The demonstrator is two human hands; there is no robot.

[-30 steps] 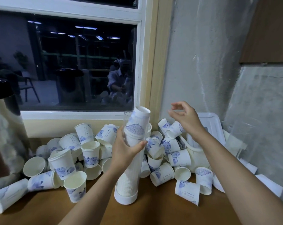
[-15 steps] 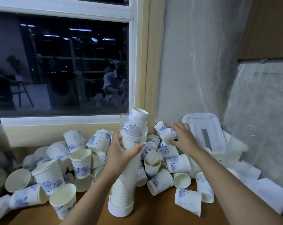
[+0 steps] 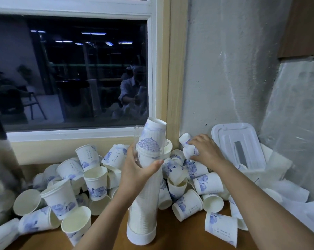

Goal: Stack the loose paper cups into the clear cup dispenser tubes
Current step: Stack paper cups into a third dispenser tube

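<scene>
Dispenser tube [image 3: 143,204] (upright, cups stacked inside) is gripped near its top by the left hand [image 3: 136,171], fingers curled round it. Right of the tube, a loose cup [image 3: 188,153] is held by the right hand [image 3: 206,150], fingers curled on it.

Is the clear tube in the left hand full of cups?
Full: stacked cups fill the clear tube from its white base, and the top cup sticks out above its rim.
</scene>
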